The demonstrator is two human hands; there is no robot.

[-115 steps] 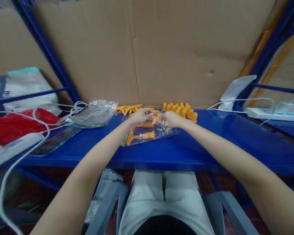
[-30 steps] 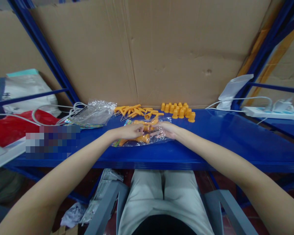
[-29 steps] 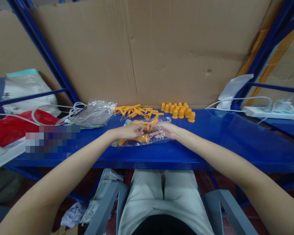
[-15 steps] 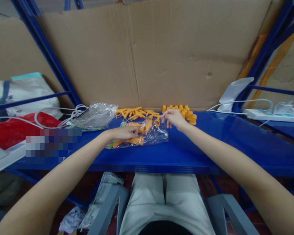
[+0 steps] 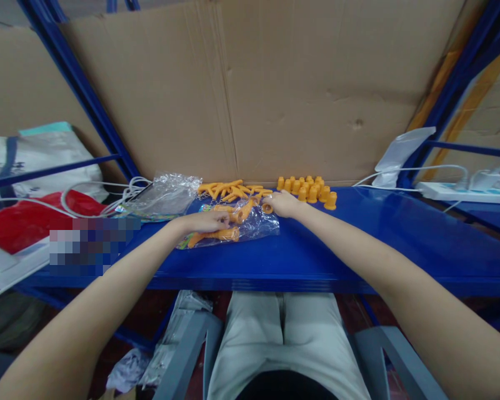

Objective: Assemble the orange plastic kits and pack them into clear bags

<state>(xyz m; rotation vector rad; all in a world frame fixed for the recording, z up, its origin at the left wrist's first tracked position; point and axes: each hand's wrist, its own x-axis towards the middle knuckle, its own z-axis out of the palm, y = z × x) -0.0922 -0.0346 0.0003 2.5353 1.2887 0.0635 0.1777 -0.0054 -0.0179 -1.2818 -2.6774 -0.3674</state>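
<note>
My left hand (image 5: 214, 221) rests over a clear plastic bag (image 5: 260, 225), its fingers closed together on the bag's upper film. Inside the bag lie orange flared plastic pieces; one long piece (image 5: 216, 236) sits just below my left hand and another (image 5: 245, 211) to its right. My right hand (image 5: 285, 204) is beyond the bag's right side, fingers bent and closed at an orange round-ended piece (image 5: 267, 208). Behind the bag is a pile of orange branched pieces (image 5: 225, 190). Several orange cup-shaped pieces (image 5: 312, 193) stand right of my right hand.
A stack of clear plastic bags (image 5: 162, 197) lies to the left on the blue table (image 5: 358, 244). White cables (image 5: 129, 191) and a red item (image 5: 37, 214) are farther left. At right sits a white power strip (image 5: 466, 191). Cardboard (image 5: 295, 100) stands along the back.
My right hand has moved left and slightly down, from beside the cup-shaped pieces to the round-ended piece. My left hand remains on the bag.
</note>
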